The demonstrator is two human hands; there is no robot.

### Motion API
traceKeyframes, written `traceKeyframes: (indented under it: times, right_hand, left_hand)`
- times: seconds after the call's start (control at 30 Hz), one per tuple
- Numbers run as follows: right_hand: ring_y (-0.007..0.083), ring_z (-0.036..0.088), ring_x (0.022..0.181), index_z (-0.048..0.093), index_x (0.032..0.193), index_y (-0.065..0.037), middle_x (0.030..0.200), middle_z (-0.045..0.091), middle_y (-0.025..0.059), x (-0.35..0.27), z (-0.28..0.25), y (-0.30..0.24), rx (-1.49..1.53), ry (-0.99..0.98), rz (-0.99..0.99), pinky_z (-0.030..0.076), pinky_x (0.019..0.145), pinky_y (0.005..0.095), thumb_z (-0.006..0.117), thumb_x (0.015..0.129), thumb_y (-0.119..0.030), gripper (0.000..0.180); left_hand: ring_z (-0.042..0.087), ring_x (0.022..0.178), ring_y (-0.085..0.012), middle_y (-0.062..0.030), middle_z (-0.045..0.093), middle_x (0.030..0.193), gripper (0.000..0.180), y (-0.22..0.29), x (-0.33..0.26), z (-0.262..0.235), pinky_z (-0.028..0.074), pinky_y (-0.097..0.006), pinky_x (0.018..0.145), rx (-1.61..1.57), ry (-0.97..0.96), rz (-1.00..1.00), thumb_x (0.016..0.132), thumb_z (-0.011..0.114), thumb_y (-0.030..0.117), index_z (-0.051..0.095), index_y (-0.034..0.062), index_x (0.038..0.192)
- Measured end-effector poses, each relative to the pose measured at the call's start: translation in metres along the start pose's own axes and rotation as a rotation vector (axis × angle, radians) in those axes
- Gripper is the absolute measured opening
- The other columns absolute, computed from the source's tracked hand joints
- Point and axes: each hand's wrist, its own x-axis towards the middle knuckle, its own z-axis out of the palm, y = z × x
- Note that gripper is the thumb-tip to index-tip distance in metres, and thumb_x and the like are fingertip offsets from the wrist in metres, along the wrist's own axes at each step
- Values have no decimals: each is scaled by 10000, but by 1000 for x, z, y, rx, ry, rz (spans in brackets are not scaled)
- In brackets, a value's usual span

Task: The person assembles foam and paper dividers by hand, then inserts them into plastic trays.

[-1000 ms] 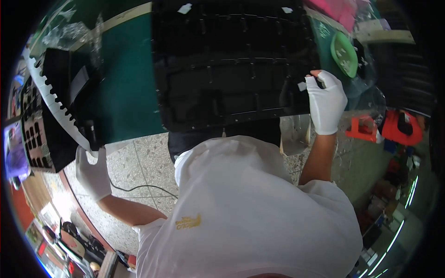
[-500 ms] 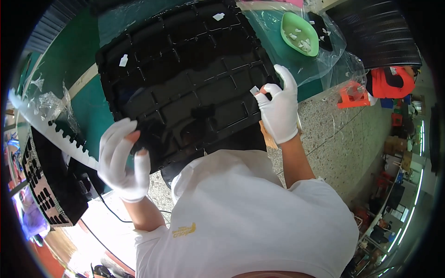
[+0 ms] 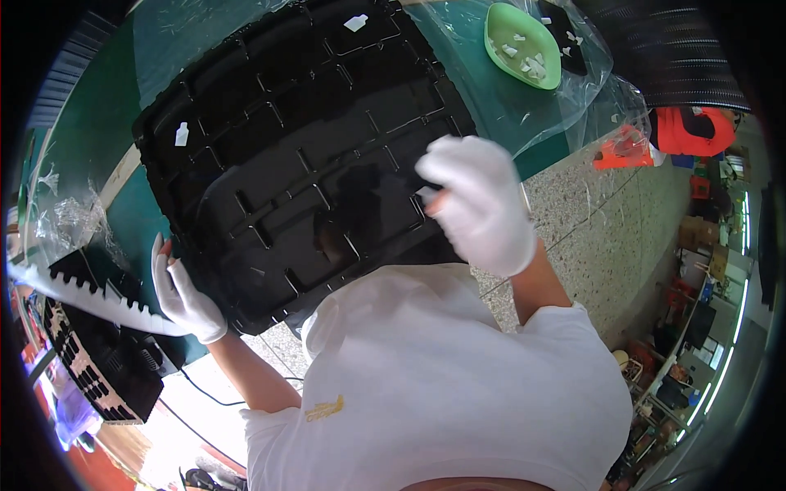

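Observation:
A large black moulded plastic panel (image 3: pixel 295 155) with raised ribs lies tilted across a green table (image 3: pixel 98 131). My left hand (image 3: pixel 184 295), in a white glove, grips the panel's near left edge. My right hand (image 3: pixel 479 204), also gloved, hovers over the panel's near right part with its fingers curled, touching or nearly touching the surface. Whether it pinches something small I cannot tell. Two small white tabs (image 3: pixel 182 133) sit on the panel. My white shirt hides the panel's near edge.
A green bowl (image 3: pixel 524 45) with small white pieces sits on clear plastic sheeting at the far right. Black slotted trays (image 3: pixel 98 360) and a white toothed strip (image 3: pixel 90 295) lie at the left. Orange objects (image 3: pixel 684 131) stand on the speckled floor at the right.
The view has swung and the panel now lies closer and more tilted. My left hand has taken hold of its left edge. My right hand has moved from the panel's right edge inward over its surface.

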Motion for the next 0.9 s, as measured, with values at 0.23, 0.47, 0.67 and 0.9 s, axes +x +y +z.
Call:
traceKeyframes:
  times: [0.23, 0.47, 0.67, 0.9]
  right_hand:
    - [301, 694, 908, 739, 980, -62, 952, 736, 69, 24, -57, 197, -819, 188, 306, 550, 795, 403, 640, 864, -119, 163]
    - [313, 669, 1014, 773, 888, -61, 998, 725, 155, 149, 40, 115, -365, 162, 32, 512, 923, 434, 778, 785, -367, 323]
    - [342, 579, 1164, 752, 819, -61, 1161, 667, 151, 149, 82, 126, -366, 14, 146, 441, 1010, 460, 680, 842, -224, 179]
    - [316, 665, 995, 667, 1043, -103, 1107, 694, 121, 143, 49, 92, -288, 205, -488, 531, 847, 460, 616, 900, -159, 162]
  left_hand:
    - [628, 1152, -284, -178, 643, 1308, 304, 18, 3, 7, 442, -362, 1043, 117, -22, 37, 964, 530, 69, 633, -108, 1188]
    - [628, 1155, -298, -182, 636, 1317, 333, 22, -1, 2, 446, -398, 1041, 122, -36, 10, 954, 573, 133, 640, -88, 1195]
    - [630, 1148, -308, -184, 629, 1330, 309, 18, -3, 3, 445, -409, 1047, 16, -26, -8, 943, 590, 122, 641, -86, 1166]
    - [630, 1156, -326, -202, 628, 1325, 327, 14, -2, 2, 454, -413, 1041, 40, -27, -6, 914, 606, 117, 639, -92, 1164]
